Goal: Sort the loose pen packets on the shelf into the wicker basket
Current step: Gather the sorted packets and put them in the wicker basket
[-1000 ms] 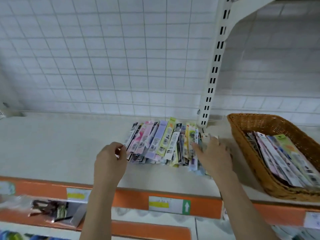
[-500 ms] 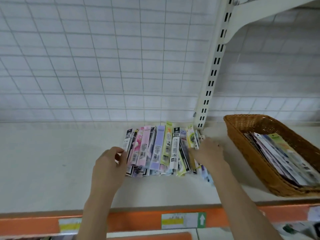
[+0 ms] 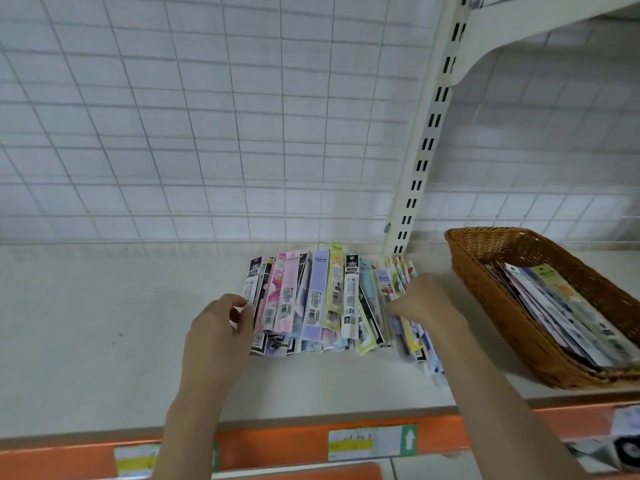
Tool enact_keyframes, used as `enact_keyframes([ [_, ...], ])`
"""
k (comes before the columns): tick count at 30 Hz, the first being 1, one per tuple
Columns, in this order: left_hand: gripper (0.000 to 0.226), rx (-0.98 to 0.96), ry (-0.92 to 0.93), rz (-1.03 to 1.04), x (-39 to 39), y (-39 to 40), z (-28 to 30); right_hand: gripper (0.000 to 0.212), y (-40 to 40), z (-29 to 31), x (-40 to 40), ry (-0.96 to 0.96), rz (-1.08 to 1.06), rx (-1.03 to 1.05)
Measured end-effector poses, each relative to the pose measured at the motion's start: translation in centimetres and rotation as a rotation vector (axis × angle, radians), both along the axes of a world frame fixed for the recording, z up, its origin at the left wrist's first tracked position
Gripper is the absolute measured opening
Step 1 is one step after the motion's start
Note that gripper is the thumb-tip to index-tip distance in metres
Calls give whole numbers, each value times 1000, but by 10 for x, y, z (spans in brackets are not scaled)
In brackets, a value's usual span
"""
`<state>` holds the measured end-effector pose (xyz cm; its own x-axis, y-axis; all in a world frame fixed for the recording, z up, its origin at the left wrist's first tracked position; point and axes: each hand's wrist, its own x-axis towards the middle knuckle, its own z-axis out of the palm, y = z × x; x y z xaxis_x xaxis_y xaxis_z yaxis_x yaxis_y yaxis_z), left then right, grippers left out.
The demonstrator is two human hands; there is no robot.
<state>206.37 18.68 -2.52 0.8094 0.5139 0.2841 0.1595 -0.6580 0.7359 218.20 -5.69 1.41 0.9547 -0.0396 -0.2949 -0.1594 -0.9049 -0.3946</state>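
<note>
Nearest, left hand (image 3: pixel 216 336) curled against the packets (image 3: pixel 320 299), fingertips pinching the leftmost edge. Right hand (image 3: pixel 426 303) pressing their other end, grip unclear. Beyond, right of it, basket (image 3: pixel 519 327) part filled, on shelf (image 3: pixel 104 323).

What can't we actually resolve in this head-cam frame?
- Right hand fingertips: hidden behind the hand's own back, so its grip on the loose pen packets is unclear.
- Packet count: they overlap, and the right forearm covers some.
- Packet print: too small and blurred.
- Wicker basket: right side cut off by the frame edge; lower contents buried under the top packets.
- Price label: blurred.
</note>
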Motion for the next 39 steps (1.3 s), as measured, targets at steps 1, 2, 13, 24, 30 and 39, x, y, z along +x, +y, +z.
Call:
enact_keyframes([
  [1, 10, 0, -2, -1, 1, 0, -1, 25, -1, 1, -2, 11, -11, 21],
  [2, 10, 1, -5, -1, 1, 0, -1, 25, -1, 1, -4, 12, -22, 40],
  [13, 9, 24, -27, 10, 3, -3, -3, 21, 6, -8, -8, -118, -42, -28],
  [24, 11, 34, -5, 9, 4, -3, 1, 31, -8, -5, -5, -294, -101, -50],
  [30, 9, 51, -17, -6, 7, -9, 8, 26, -13, -7, -13, -386, -70, 13],
  [39, 9, 49, -16, -9, 9, -13, 8, 59, -26, -11, -7, -283, 54, 170],
])
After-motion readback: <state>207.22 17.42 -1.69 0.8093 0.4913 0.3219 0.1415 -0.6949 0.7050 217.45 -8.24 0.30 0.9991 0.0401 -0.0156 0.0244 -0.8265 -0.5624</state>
